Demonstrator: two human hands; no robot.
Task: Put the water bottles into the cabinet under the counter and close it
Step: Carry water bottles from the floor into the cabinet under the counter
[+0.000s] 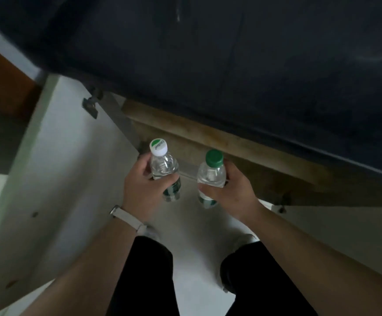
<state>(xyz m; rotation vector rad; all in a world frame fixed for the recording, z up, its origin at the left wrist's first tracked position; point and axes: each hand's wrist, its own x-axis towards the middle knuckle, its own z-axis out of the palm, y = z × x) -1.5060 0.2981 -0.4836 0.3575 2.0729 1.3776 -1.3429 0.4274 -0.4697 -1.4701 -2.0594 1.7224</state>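
Note:
My left hand [142, 185] grips a clear water bottle with a white-and-green cap [162, 165], held upright. My right hand [228, 190] grips a second clear water bottle with a green cap [211, 169], also upright. Both bottles hover just in front of the open cabinet [219, 142], whose wooden front rail shows under the dark counter [231, 65]. The left cabinet door [55, 167] is swung wide open, its hinge visible near the top. The right cabinet door [335, 226] is open as well. The cabinet's inside is hidden under the counter.
My legs in black trousers [149, 277] stand on the pale floor [196, 247] between the two open doors. A white watch band sits on my left wrist [128, 218]. A brown surface [1, 80] lies at the far left.

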